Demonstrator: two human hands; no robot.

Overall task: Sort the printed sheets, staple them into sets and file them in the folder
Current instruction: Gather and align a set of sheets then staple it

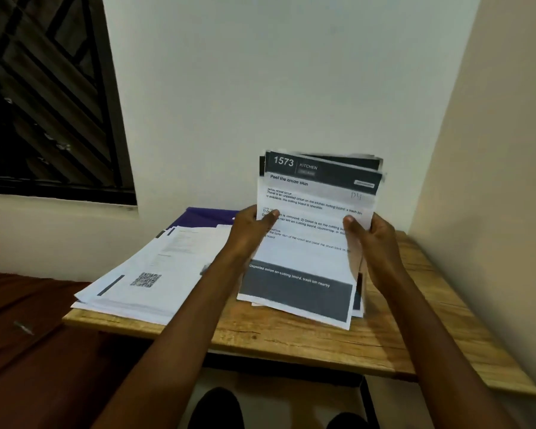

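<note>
1. we held a bundle of printed sheets (310,236) upright between our two hands, its lower edge standing on the wooden table (291,345). the front sheet read "1573 kitchen" and "peel the onion skin".
2. our left hand (248,230) gripped the bundle's left edge; the thumb lay curled across the front of the page, and the other fingers were hidden behind the paper, so we could not tell how they lay.
3. our right hand (372,239) gripped the right edge, its thumb pressed on the front sheet and the remaining fingers wrapped behind, out of sight.
4. above our thumbs the top edges of the sheets fanned slightly and stood uneven, dark headers showing behind the front page; this part was blurred.
5. below our thumbs a dark grey band crossed the front sheet, with the words "unpeeled onion on cutting board, trash bin nearby".
6. to the left of our left hand, a loose pile of papers (155,274) lay flat on the table, one sheet showing a qr code; its near corner overhung the table edge.
7. beyond that pile, just past our left fingers, a purple folder (205,216) lay partly under the papers, against the wall.
8. further left of the table was a reddish-brown cloth surface (28,335), and above it a dark window with a grille (44,94).
</note>
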